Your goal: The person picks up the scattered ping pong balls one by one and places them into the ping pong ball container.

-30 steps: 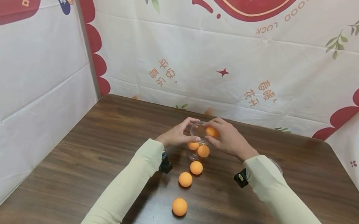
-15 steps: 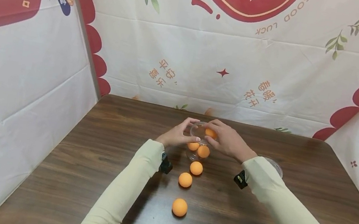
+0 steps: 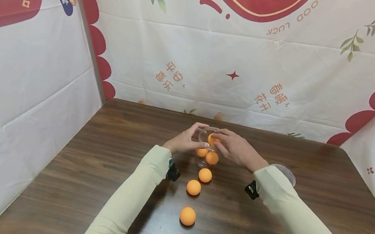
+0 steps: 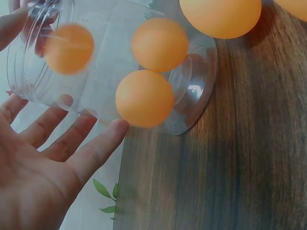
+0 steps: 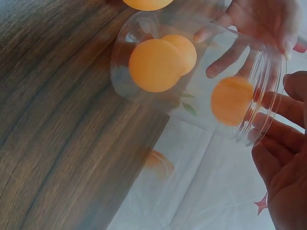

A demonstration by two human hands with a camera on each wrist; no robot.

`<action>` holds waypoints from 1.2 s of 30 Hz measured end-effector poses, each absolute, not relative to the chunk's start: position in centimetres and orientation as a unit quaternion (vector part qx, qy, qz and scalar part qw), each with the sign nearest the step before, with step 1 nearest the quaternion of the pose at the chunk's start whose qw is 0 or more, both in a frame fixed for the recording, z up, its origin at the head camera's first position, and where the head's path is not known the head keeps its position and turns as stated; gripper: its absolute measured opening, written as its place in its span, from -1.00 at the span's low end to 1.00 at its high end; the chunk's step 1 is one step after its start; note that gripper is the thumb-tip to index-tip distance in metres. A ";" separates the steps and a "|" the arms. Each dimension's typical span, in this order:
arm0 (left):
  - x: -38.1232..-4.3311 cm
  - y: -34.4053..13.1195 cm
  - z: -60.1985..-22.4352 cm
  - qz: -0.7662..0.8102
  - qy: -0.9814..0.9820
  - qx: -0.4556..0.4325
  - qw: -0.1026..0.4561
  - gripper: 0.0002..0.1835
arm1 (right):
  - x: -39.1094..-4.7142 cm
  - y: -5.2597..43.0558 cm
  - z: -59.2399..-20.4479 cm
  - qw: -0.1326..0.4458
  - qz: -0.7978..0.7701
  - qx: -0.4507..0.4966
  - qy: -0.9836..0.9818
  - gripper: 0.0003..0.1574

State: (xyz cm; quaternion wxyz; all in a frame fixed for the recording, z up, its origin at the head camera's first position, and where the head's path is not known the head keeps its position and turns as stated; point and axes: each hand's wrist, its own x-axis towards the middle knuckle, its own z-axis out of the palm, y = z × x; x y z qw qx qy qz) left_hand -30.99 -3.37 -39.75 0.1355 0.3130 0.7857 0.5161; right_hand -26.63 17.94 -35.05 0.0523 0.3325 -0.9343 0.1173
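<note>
Showing in head view alone: clear disc [image 3: 286, 173] right of jar [image 4: 112, 55]

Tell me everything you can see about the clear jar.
The jar is clear, colourless and plastic-looking, with a round base, smooth sides and a ridged neck. It stands upright on the table, its mouth uncovered. Two orange balls lie low inside; a third ball, blurred, is just below the rim. The left hand grips it; the right hand has fingers at the mouth, but whether they touch the rim is unclear.
</note>
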 end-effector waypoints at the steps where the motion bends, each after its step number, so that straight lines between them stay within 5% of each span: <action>1: -31.0 -3.4 -39.7 0.515 0.787 0.311 0.136 -0.29 | -26.6 17.9 -35.1 0.053 0.120 0.332 -0.934 -0.55; 25: -30.9 -3.4 -39.7 0.514 0.791 0.305 0.135 -0.28 | -26.6 18.5 -34.2 0.087 0.143 0.330 -0.929 -0.57; 36: -30.8 -3.4 -39.7 0.516 0.787 0.310 0.135 -0.31 | -26.6 18.9 -33.7 0.073 0.161 0.301 -0.937 -0.36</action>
